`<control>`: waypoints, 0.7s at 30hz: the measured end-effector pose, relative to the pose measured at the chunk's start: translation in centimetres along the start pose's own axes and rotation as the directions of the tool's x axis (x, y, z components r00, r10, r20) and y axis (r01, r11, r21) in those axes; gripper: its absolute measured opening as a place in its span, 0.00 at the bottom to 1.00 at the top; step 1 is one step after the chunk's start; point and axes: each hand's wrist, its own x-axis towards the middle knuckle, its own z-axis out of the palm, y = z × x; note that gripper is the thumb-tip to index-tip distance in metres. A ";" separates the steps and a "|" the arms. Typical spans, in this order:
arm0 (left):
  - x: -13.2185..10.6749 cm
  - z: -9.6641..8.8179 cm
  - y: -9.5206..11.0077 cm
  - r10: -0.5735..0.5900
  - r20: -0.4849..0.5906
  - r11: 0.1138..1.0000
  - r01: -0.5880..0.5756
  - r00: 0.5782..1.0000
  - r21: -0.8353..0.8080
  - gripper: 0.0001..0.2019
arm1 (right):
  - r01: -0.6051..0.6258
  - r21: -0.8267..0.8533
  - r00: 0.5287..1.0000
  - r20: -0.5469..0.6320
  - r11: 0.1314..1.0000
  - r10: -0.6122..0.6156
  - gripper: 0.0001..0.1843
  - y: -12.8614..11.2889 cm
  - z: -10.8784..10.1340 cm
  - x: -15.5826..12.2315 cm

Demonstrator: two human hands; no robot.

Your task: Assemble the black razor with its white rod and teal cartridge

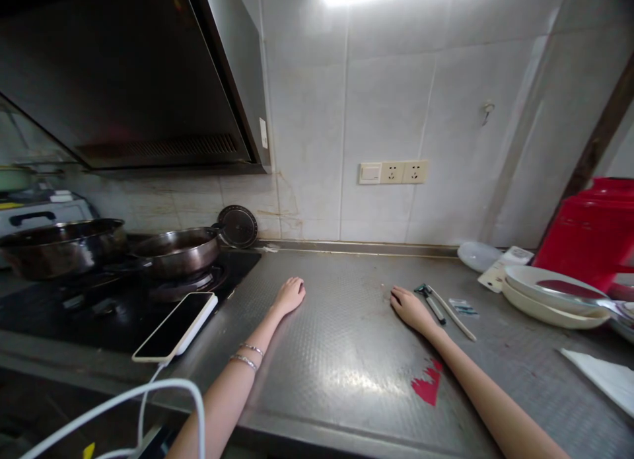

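My left hand rests on the steel countertop, its fingers curled in and nothing visible in them. Two silver bracelets circle that wrist. Across from it, my right hand lies on the same surface, also with fingers curled and nothing seen in its grip. Just right of this hand are a small dark green and grey tool, which looks like a peeler or a razor, and a thin curved white strip. Farther right is a small clear packet with bluish pieces.
Two metal pans sit on the black stove at left, under a range hood. A phone with a white cable lies on the counter's left side. White dishes and a red container stand at right.
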 end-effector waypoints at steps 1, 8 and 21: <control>0.0 0.0 0.0 -0.001 0.000 1.000 0.001 1.000 -0.001 0.13 | 0.002 0.003 1.000 -0.004 1.000 -0.002 0.20 0.0 0.0 0.0; 0.1 0.1 -0.1 -0.004 0.001 1.000 0.004 1.000 -0.004 0.13 | -0.020 0.026 1.000 -0.023 0.999 0.020 0.19 0.2 0.1 0.1; 0.1 0.0 0.2 -0.027 0.020 1.000 0.027 0.999 -0.001 0.13 | -0.373 -0.002 0.928 0.005 0.928 0.373 0.18 3.4 -6.4 0.1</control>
